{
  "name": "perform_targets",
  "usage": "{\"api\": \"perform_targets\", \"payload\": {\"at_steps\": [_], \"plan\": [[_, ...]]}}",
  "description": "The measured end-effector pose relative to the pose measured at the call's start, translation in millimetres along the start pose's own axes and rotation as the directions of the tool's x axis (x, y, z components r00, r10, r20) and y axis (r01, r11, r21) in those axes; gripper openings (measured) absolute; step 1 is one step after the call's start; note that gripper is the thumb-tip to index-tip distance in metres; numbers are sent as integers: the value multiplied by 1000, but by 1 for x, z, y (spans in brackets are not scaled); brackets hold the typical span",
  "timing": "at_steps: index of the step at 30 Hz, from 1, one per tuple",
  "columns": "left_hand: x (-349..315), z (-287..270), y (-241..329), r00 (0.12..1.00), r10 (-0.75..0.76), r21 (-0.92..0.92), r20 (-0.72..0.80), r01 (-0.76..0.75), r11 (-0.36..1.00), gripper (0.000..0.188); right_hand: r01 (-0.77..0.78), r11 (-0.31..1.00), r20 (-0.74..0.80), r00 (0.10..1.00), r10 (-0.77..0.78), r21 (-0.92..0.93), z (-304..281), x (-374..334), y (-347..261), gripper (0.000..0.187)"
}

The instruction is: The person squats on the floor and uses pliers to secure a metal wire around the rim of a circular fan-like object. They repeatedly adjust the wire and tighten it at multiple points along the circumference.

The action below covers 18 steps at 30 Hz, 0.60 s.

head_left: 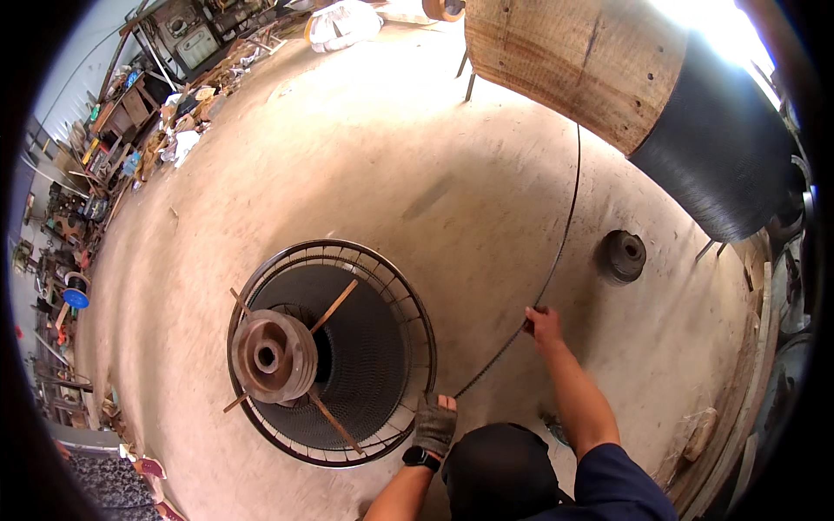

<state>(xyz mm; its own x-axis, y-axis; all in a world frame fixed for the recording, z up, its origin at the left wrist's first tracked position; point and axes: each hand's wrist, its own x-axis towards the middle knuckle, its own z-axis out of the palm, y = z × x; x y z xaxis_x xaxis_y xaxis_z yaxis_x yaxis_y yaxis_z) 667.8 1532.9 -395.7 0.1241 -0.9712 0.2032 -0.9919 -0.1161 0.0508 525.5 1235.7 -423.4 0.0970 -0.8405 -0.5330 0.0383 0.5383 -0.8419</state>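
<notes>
Between the two hands, a dark metal band (556,260) runs taut across the concrete floor (391,174). It comes off the black coil on the big wooden drum (599,61) at about one o'clock, curves down past the right hand (543,323), and ends at the wire-cage reel (334,352) near the middle of the view. The right hand is closed around the band, arm stretched forward, probably so that the strip stays under tension and does not kink. The left hand (434,423), in a fingerless grey glove (a dark watch sits on the wrist just below), rests on the cage's rim at its five o'clock side, where the band meets the reel; whether its fingers close on anything I cannot tell. Placed there, it seems to steady the rim or guide the strip in.

A rusty stepped pulley (274,354) sits at the reel's hub, held by thin spokes. At three o'clock of the reel, well apart, a small dark spool (623,256) lies on the floor. Cluttered scrap and machinery (130,122) line the far left edge.
</notes>
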Motion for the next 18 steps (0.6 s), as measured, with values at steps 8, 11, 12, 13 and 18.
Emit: {"api": "perform_targets", "payload": {"at_steps": [8, 11, 12, 13, 18], "plan": [[33, -16, 7, 991, -97, 72, -93, 104, 992, 14, 74, 997, -6, 997, -74, 30, 22, 7, -55, 16], [56, -16, 6, 994, -100, 76, -49, 103, 992, 13, 65, 987, -42, 997, -59, 147, 47, 26, -71, 14], [62, -17, 6, 993, -106, 73, -51, 110, 991, 13, 90, 983, -27, 996, -86, 161, 49, 29, -77, 14], [67, -17, 6, 991, -121, 71, -53, 125, 990, 12, 112, 979, -5, 994, -113, 172, 52, 35, -82, 14], [72, -17, 12, 992, -119, 76, 39, 116, 990, 9, 113, 988, -47, 993, -109, 108, 32, 42, -58, 12]]}}
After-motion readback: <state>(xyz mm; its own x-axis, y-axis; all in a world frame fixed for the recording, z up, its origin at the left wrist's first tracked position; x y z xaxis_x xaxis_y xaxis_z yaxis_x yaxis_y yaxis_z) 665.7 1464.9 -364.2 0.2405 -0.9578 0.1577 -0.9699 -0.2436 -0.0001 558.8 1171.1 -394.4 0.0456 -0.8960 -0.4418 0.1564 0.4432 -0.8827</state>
